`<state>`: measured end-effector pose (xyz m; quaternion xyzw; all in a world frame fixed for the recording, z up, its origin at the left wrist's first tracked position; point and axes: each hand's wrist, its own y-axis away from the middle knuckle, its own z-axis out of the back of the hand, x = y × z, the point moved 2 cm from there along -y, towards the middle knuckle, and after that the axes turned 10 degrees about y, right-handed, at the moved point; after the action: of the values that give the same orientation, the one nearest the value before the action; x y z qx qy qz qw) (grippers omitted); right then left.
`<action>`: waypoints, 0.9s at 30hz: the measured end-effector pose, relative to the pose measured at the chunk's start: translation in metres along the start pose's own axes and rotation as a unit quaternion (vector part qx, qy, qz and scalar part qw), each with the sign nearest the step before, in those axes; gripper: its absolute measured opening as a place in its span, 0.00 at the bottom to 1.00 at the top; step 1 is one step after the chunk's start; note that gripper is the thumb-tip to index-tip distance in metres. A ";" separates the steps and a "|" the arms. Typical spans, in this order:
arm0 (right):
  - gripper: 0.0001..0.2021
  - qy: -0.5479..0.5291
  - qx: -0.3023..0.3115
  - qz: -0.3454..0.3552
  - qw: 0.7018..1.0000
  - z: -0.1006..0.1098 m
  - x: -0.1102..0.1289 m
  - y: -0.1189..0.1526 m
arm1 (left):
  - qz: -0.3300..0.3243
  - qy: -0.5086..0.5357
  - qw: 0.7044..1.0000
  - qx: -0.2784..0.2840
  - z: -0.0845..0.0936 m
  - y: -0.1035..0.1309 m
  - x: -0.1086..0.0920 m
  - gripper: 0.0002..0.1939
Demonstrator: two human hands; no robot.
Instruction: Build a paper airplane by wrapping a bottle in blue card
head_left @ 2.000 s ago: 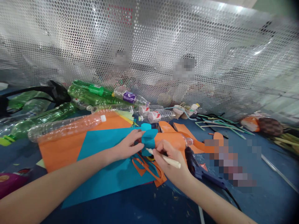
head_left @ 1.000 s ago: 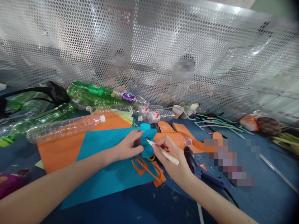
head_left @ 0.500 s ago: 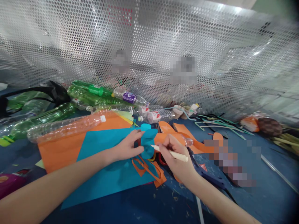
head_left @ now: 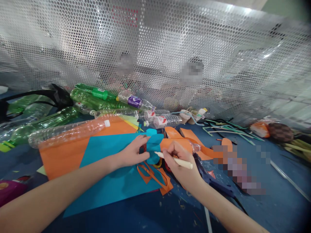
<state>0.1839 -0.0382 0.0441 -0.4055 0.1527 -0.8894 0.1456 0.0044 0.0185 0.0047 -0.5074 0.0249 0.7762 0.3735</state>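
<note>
My left hand point(head_left: 133, 150) rests over the left side of a blue paper cutout point(head_left: 153, 147) with rounded ends, its thumb and fingers gripping that edge. In my right hand point(head_left: 181, 163) is a cream-coloured marker point(head_left: 183, 162), held like a pen, with its tip at the middle of the cutout. Beneath my left hand lies a large blue paper sheet point(head_left: 97, 181), partly over an orange sheet point(head_left: 58, 158). Orange paper scraps point(head_left: 155, 178) lie just below the cutout. Behind my right hand is a bottle wrapped in orange paper point(head_left: 181, 144), partly hidden.
Several green and clear plastic bottles point(head_left: 73, 129) lie at the left and back. A dark blue glue gun point(head_left: 216, 183) is right of my right hand. Thin straws point(head_left: 233, 129) lie farther right. A perforated metal panel point(head_left: 155, 42) borders the blue tabletop point(head_left: 136, 216).
The marker and my right hand have shifted slightly left and down across the blue cutout. My left hand stays in place.
</note>
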 end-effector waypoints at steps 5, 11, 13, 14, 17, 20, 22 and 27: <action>0.12 0.009 0.024 -0.010 1.000 -0.004 -0.002 0.004 | -0.011 0.008 1.000 -0.002 0.000 0.000 -0.001 0.24; 0.12 0.023 0.041 -0.004 0.999 -0.008 -0.007 0.006 | -0.023 0.008 1.000 -0.006 -0.001 -0.001 0.001 0.25; 0.11 0.025 0.040 -0.004 0.999 -0.009 -0.008 0.006 | -0.020 0.009 1.000 -0.009 -0.001 -0.001 0.002 0.25; 0.11 0.025 0.039 -0.005 0.999 -0.009 -0.009 0.006 | -0.020 0.010 1.000 -0.009 -0.001 -0.001 0.002 0.25; 0.10 0.024 0.042 -0.010 0.999 -0.010 -0.010 0.007 | -0.031 0.018 0.999 -0.011 -0.001 -0.001 0.000 0.26; 0.10 -0.001 0.033 -0.011 0.999 -0.009 -0.010 0.007 | -0.037 0.018 0.999 -0.010 0.000 -0.001 -0.001 0.26; 0.11 -0.036 0.015 -0.012 0.999 -0.008 -0.010 0.007 | -0.029 0.009 1.000 -0.004 0.000 0.000 -0.001 0.25; 0.12 -0.083 -0.014 -0.036 0.996 -0.004 -0.012 0.005 | -0.010 0.013 1.000 0.003 0.000 0.002 0.004 0.25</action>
<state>0.1887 -0.0379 0.0314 -0.4855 0.1380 -0.8548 0.1204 0.0027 0.0196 0.0006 -0.5163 0.0267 0.7661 0.3819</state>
